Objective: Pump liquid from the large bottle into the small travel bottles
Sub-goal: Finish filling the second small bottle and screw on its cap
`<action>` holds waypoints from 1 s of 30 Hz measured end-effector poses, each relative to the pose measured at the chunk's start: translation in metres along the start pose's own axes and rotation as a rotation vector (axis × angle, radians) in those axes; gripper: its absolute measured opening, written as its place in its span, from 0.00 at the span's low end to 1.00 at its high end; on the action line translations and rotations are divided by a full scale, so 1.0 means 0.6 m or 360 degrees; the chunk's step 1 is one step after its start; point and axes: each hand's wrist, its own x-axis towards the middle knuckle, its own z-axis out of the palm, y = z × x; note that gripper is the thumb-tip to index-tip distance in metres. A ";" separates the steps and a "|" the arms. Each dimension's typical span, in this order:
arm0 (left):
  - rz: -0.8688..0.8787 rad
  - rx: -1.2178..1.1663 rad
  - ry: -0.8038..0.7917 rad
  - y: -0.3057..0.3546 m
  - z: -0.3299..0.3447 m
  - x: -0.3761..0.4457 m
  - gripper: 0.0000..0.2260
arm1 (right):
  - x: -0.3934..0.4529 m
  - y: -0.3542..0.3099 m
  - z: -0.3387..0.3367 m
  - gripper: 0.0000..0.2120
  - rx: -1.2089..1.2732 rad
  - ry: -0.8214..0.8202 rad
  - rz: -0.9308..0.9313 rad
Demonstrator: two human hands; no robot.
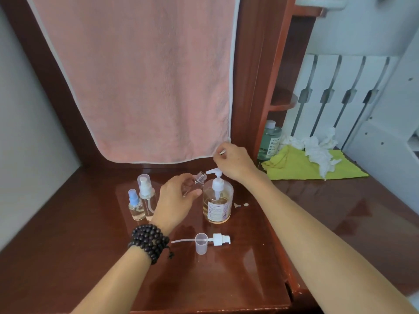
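Left hand point(179, 196) is gripping an uncapped small bottle point(195, 182), tilting it so the neck is sitting just under the spout of the pump point(215, 172); right hand point(231, 160) is hovering above the pump head, fingers curled, holding nothing that can be made out. Recommend: keep neck touching spout tip, press slow, steady big bottle point(218, 201) w/ wrist; drips likely otherwise. Contents: big bottle is holding amber liquid, approx. half full; small bottle is looking empty. Left of left hand: two capped bottles, blue-cap point(135, 206) w/ pale liquid, taller one point(147, 192) unclear. Nearer than left hand: loose pump top point(221, 239) and cap point(201, 243) lying on desk point(90, 257).
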 end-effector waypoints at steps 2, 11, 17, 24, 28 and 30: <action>0.0100 0.0035 0.0014 0.007 0.001 0.008 0.17 | 0.012 -0.002 0.012 0.12 -0.0006 -0.0023 0.0037; 0.0329 0.0204 -0.0027 0.019 0.004 0.034 0.16 | 0.042 -0.004 0.033 0.15 -0.0040 -0.0280 0.0241; 0.0333 0.0272 -0.0100 0.007 0.020 0.032 0.09 | 0.042 0.007 0.059 0.19 -0.0021 -0.0330 0.0398; 0.0351 0.0245 -0.0151 0.014 0.007 0.035 0.11 | 0.030 -0.012 0.044 0.13 -0.0057 -0.0267 0.0313; 0.0383 0.0252 -0.0155 0.018 0.005 0.036 0.15 | 0.035 -0.016 0.038 0.12 -0.0107 -0.0251 0.0288; 0.0355 0.0229 -0.0161 0.013 0.011 0.034 0.15 | 0.035 -0.008 0.045 0.15 -0.0095 -0.0277 0.0331</action>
